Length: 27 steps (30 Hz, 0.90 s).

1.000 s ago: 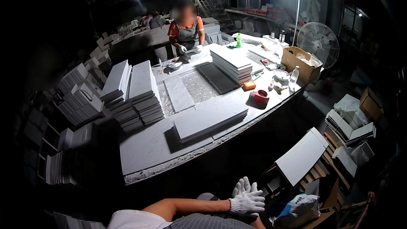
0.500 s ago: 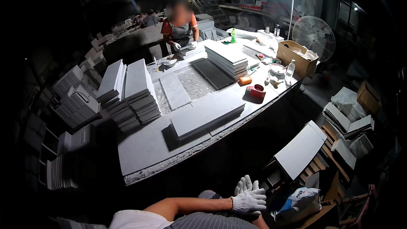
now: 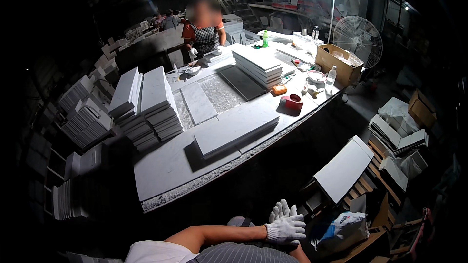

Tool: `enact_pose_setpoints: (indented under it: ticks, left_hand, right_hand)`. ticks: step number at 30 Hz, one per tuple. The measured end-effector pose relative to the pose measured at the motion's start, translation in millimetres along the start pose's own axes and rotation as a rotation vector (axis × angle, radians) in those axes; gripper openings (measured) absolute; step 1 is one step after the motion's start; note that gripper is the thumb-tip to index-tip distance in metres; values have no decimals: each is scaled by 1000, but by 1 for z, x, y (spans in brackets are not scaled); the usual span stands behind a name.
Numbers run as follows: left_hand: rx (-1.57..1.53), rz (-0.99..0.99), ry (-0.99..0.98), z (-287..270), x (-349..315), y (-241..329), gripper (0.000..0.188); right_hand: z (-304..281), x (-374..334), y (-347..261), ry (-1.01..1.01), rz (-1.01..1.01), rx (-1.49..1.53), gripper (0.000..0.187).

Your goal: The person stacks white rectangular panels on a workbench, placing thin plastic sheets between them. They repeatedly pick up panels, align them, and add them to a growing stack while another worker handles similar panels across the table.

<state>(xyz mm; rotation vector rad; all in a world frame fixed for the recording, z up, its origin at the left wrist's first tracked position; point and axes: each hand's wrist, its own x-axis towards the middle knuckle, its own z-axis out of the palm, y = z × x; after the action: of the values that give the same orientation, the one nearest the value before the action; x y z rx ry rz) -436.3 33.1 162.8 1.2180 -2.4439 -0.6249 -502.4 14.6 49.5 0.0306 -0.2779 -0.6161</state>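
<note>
My left hand (image 3: 285, 229), in a white knit glove, lies across my right hand (image 3: 279, 210) in front of my body at the lower edge. Its fingers are stretched out to the right. The right hand, gloved alike, is partly hidden behind it, with fingers pointing up and apart. Neither hand shows anything held, and both are away from the worktable (image 3: 161, 178). On its near side rests a short stack of white marble-like slabs (image 3: 239, 129). A red tape dispenser (image 3: 292, 101) and an orange box (image 3: 279, 89) sit farther right.
Across the table stands a co-worker (image 3: 204, 34) with gloved hands at a small slab stack. Tall slab stacks (image 3: 161, 97) rise at left. A cardboard box (image 3: 336, 61), a water bottle (image 3: 331, 79) and a fan (image 3: 358, 44) are right. Nearer lies a white panel (image 3: 343, 168) beside a sack (image 3: 343, 231).
The view has shifted slightly. The co-worker's hands have moved apart, one drawing back to the left from the small stack. My own hands keep nearly the same pose.
</note>
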Motion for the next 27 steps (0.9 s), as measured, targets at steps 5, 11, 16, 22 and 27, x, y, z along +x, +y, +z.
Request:
enact_pose_setpoints:
  ticks: [5, 11, 16, 22, 27]
  left_hand:
    - [-11, 7, 18, -1, -3, -4, 37]
    - [-31, 90, 88, 1, 4, -11, 34]
    - [-207, -10, 254, -21, -2, -29, 29]
    - [-22, -620, 86, 49, -146, -100, 21]
    - [-11, -892, -591, 70, -255, -118, 22]
  right_hand:
    - [-13, -17, -6, 273, -85, -525, 64]
    - [34, -6, -7, 559, -68, -322, 65]
    - [-4, -46, -40, 872, -13, -661, 28]
    - [6, -121, -51, 1109, 171, -983, 30]
    - [59, -211, -13, 1454, 132, -1961, 38]
